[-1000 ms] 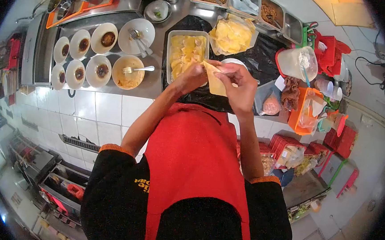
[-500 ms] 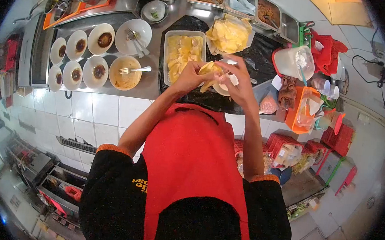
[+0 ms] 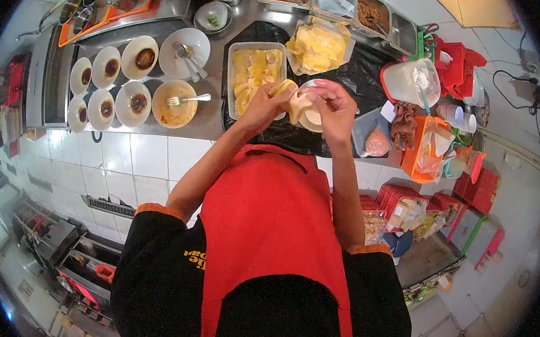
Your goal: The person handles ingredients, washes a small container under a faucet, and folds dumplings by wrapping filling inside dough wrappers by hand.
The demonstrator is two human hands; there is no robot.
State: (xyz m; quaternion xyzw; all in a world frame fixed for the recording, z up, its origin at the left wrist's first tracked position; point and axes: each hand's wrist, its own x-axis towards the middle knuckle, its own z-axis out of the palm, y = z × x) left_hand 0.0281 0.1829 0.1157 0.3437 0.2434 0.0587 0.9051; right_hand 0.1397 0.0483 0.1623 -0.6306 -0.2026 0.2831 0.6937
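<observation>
Between my hands is a thin yellow dumpling wrapper point(image 3: 298, 106), folded and held above the black plastic-covered counter. My left hand point(image 3: 265, 107) pinches its left side. The fingers of my right hand point(image 3: 335, 110) are closed on its other side; any filling inside is hidden. Just beneath, partly covered by my fingers, stands a small white bowl point(image 3: 311, 121). To the left, a white tray point(image 3: 229, 89) holds several folded yellow dumplings point(image 3: 250, 70). A stack of yellow wrappers point(image 3: 318, 45) lies on paper beyond my hands.
Several white bowls point(image 3: 133, 104) with dark sauce stand at left, beside a used bowl with a fork point(image 3: 186, 99). Metal food pans point(image 3: 373, 16) line the back. On the right are a white tub point(image 3: 411, 86), an orange basket point(image 3: 423, 148) and a bag of pink stuff point(image 3: 377, 143).
The wrapper, previously more spread between my hands, is now gathered and folded. My right hand has shifted slightly right and down, its fingers drawn closer together.
</observation>
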